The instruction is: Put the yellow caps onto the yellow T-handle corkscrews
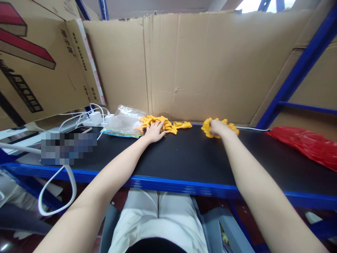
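Observation:
My left hand [155,131] lies on a pile of orange-yellow knobbly pieces [150,121] near the back of the black tabletop. Its fingers are spread over the pile. At the pile's right end, one longer orange-yellow piece [184,125] sticks out. My right hand [215,127] reaches into a second group of yellow pieces [231,128] further right. Those fingers are bent down and closed among the pieces; their tips are partly hidden. A clear plastic bag [126,116] with a colourful edge touches the left side of the first pile.
White chargers and cables [96,117] sit at the back left. A red plastic bag [302,146] lies at the right end. Cardboard [210,66] walls the back. A blue frame edge [179,184] runs along the front, and a white cable loop [73,186] hangs over it.

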`<state>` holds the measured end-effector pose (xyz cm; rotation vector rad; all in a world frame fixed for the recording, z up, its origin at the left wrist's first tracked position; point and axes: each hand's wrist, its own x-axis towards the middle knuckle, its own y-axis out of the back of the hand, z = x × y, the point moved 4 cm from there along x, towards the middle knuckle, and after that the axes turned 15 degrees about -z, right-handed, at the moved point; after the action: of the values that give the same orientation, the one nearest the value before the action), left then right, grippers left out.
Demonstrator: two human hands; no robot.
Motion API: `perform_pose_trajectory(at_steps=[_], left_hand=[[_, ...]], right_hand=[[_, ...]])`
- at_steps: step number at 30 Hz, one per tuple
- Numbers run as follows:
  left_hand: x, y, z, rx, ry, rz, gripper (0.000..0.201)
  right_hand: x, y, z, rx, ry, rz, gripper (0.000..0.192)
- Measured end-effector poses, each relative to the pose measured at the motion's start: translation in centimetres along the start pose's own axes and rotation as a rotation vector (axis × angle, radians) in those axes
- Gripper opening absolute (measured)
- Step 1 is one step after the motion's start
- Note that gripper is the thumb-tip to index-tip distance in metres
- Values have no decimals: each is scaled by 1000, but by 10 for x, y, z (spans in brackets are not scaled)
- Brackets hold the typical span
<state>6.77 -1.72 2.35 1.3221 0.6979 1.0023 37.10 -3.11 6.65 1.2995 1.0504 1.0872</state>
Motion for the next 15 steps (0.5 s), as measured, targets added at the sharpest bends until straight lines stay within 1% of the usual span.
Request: perform_pose_trajectory(at_steps=[2,3,5,7,9,11,13,15], left_hand=[[-1,0,1,21,3,5,61],[-2,1,1,34,7,18,59],[-3,2,2,67,6,51,56],[-3,3,5,98,-11,87,52],[-4,4,7,117,-42,118,45],[-4,4,9,128,-72,146,37],[-4,4,10,131,-101,155,32],[-2,3,11,120,-130,146,32]], right_hand=[[-3,2,-6,26,-26,-77,39],[-4,3,-9,40,-23,-75,37],[-6,7,-19,47,22,17,35],[-9,5,-31,34,105,108,34],[-12,-2,-47,18,229,152,34],[-14,-13,-64,12,346,167,37],[-14,-25,-78,10,437,165,42],[-11,-38,-89,8,500,125,47]])
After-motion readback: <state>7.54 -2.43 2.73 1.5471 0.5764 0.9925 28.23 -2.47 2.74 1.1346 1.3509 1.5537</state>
